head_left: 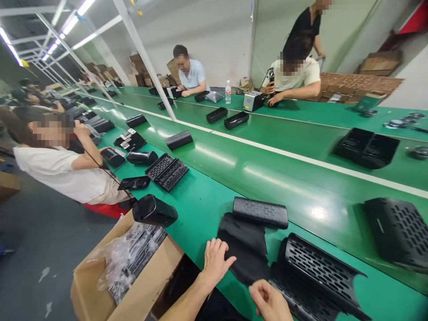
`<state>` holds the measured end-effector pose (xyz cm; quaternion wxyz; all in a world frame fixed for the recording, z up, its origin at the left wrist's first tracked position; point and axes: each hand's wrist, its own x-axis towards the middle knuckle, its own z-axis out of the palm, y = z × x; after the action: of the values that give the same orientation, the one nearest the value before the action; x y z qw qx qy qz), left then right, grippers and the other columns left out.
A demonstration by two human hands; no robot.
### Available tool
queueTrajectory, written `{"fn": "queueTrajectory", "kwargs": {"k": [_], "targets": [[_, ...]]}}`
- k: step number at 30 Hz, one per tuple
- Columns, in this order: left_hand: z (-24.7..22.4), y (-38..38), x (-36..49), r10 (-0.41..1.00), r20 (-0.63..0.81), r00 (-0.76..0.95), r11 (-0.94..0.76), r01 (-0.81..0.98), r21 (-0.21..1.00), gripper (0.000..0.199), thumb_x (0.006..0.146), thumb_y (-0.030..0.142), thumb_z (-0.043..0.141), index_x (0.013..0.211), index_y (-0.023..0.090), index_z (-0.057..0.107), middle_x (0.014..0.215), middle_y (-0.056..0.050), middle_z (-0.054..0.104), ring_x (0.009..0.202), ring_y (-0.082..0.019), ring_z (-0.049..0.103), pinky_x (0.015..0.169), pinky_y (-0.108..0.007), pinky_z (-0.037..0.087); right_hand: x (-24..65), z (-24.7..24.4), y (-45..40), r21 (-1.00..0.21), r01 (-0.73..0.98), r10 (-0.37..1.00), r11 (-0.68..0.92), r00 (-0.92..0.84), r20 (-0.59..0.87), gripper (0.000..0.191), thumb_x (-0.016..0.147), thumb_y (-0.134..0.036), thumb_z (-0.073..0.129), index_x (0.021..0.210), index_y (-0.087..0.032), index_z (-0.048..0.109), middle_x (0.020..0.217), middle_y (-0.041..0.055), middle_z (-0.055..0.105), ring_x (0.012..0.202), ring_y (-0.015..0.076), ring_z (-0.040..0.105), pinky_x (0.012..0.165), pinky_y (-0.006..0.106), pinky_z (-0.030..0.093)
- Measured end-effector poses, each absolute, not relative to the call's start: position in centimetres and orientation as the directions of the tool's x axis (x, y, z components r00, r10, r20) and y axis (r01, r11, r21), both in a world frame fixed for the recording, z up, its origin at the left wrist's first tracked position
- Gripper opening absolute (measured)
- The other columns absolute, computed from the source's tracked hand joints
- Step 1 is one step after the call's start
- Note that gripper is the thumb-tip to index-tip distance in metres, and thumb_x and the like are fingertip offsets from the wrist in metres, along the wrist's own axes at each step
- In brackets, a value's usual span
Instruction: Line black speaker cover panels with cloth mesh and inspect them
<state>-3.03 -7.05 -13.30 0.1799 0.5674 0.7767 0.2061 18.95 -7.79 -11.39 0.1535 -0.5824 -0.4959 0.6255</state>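
Observation:
My left hand [216, 262] rests at the left edge of a black cloth sheet [245, 247], its fingers spread and holding nothing. At the sheet's lower right corner is my right hand [270, 301], thumb and fingers curled together; whatever may be between them is too small to make out. Behind the sheet, touching it, lies a black slotted casing [261, 211]. Just right of my right hand stand open black perforated shells [321, 263].
An open cardboard box [147, 285] with plastic-wrapped black parts stands at the lower left. Several black casings lie along the green belt [227, 165]. A person [67, 165] sits at the left; others work across the belt.

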Motion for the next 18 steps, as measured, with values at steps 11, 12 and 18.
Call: {"fn": "queueTrajectory", "kwargs": {"k": [11,12,18], "targets": [[-11.6,-9.4,-6.3,0.991,-0.048,-0.128,0.129,0.755,0.642,0.024,0.103,0.03,0.052,0.086,0.024,0.068,0.089,-0.005,0.069,0.09,-0.023,0.062,0.09,-0.041,0.049,15.3,-15.7,-5.0,-0.672,0.555,0.757,-0.491,-0.11,-0.644,0.034,0.102,-0.044,0.06,0.12,-0.015,0.062,0.084,0.0027,0.07,0.07,0.0187,0.069,0.07,0.036,0.059],[-11.4,-9.8,-6.3,0.992,-0.037,-0.12,0.115,0.747,0.655,0.025,0.102,0.032,0.052,0.085,0.024,0.068,0.088,-0.005,0.069,0.089,-0.023,0.064,0.092,-0.043,0.05,14.9,-15.3,-4.9,-0.691,0.558,0.775,-0.459,-0.129,-0.619,0.037,0.102,-0.044,0.06,0.124,-0.015,0.061,0.085,0.0026,0.07,0.074,0.0199,0.07,0.075,0.037,0.059],[-11.9,-2.2,-5.7,0.977,-0.036,-0.212,0.137,0.485,0.864,0.024,0.094,0.056,0.065,0.096,0.034,0.075,0.1,-0.008,0.075,0.099,-0.029,0.069,0.091,-0.05,0.059,10.5,-9.8,2.4,-0.851,0.5,0.88,-0.162,-0.316,-0.353,0.03,0.1,-0.047,0.068,0.116,-0.022,0.07,0.112,0.0069,0.073,0.091,0.0211,0.071,0.076,0.036,0.061]]}}
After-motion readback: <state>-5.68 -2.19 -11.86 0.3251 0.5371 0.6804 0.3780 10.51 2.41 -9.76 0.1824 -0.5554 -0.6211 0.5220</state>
